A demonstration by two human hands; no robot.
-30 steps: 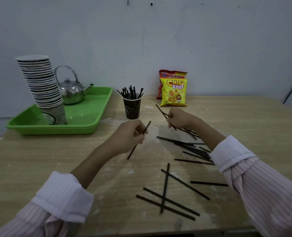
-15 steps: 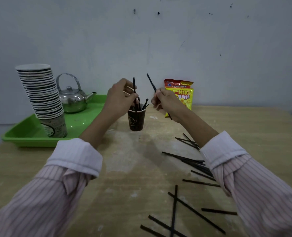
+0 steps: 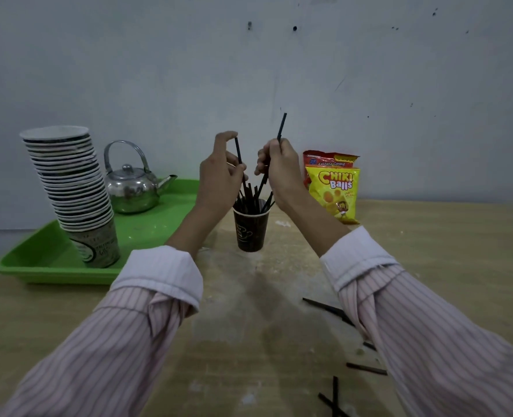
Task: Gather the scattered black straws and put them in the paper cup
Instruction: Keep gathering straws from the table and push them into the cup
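There are two hands, the left hand (image 3: 219, 176) and the right hand (image 3: 279, 170), each holding one black straw. One dark paper cup (image 3: 250, 227) has many straws in it. One kettle (image 3: 132, 188), one green tray (image 3: 53, 266), one tall stack of cups (image 3: 68, 188) and two snack bags (image 3: 335, 191) sit there too.

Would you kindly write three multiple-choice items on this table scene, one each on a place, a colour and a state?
1. Where does the kettle stand?
A. on the green tray
B. on the bare table
C. on the cup stack

2. What colour is the front snack bag?
A. blue
B. yellow
C. white

3. What is the right hand doing?
A. resting flat on the table
B. lifting the paper cup
C. gripping a black straw above the paper cup

Answers:
1 A, the kettle sits inside the tray beside the stacked cups.
2 B, its face is yellow with red lettering.
3 C, its fingers are closed on the straw, as are those of the left hand on another straw.
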